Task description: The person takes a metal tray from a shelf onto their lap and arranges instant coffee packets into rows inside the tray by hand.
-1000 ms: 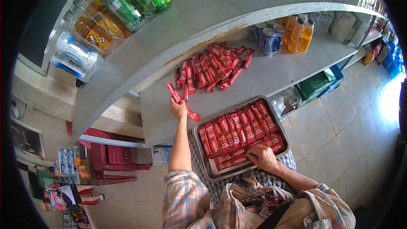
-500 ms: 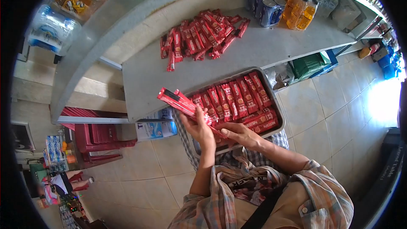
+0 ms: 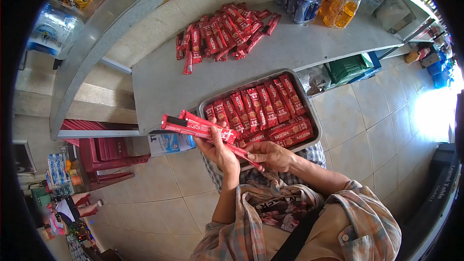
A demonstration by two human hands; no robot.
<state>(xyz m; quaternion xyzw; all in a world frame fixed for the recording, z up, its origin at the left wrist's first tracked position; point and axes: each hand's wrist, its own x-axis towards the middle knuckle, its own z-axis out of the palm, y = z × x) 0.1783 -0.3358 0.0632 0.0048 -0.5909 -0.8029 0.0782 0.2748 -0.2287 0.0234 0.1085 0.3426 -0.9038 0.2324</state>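
Note:
Several red coffee sachets (image 3: 195,128) lie across my left hand (image 3: 220,153), whose thumb presses on them near the tray's left side. My right hand (image 3: 273,156) pinches the lower end of a sachet that sticks out below my left hand. Under and beyond both hands is a metal tray (image 3: 316,124), lined with a row of upright red sachets (image 3: 256,106) and more laid crosswise (image 3: 292,133) along its near side. The tray rests on a checkered cloth (image 3: 314,154). On the grey shelf behind it, a loose pile of red sachets (image 3: 220,34) is heaped.
Blue cans (image 3: 302,7) and orange bottles (image 3: 342,7) stand on the grey shelf (image 3: 159,82). A curved upper shelf edge (image 3: 104,29) crosses the upper left. Red plastic chairs (image 3: 104,157) are at left; another person (image 3: 72,208) is at far lower left.
My left hand has come back from beside the pile to the tray, carrying sachets. My right hand has left the tray's contents and now grips a sachet's end beside it.

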